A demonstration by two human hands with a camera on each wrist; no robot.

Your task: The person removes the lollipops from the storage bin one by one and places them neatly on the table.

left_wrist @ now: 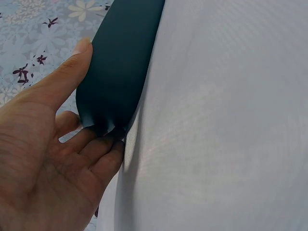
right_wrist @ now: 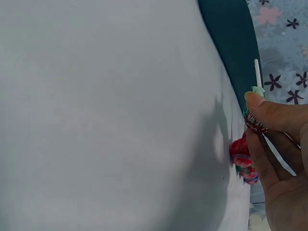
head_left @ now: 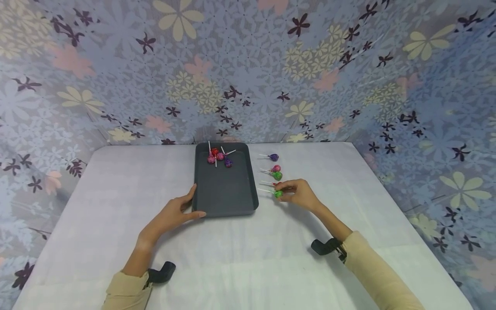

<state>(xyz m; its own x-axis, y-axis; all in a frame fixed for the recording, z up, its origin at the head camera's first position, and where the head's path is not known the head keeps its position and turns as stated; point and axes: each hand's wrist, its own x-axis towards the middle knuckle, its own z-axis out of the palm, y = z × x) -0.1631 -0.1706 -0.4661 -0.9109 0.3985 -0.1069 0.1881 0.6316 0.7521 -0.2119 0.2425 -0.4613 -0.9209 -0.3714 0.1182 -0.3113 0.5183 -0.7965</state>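
Note:
My left hand (head_left: 167,218) grips the near left corner of a dark grey tray (head_left: 225,191), its thumb along the front edge and its fingers at the left side. The left wrist view shows those fingers (left_wrist: 103,153) curled against the tray wall (left_wrist: 120,62). To the right of the tray, my right hand (head_left: 301,196) pinches a green-wrapped lollipop (head_left: 278,194) by its head, the white stick pointing left. Close behind lies a red lollipop (head_left: 276,184), partly hidden by the fingers. Several lollipops (head_left: 220,156) lie at the tray's far end.
Beyond the right hand, a green lollipop (head_left: 277,176), a pink lollipop (head_left: 276,168) and a purple lollipop (head_left: 274,157) lie in a column, sticks towards the tray. White cloth (head_left: 240,258) covers the table. Flowered fabric (head_left: 248,77) hangs behind and at both sides.

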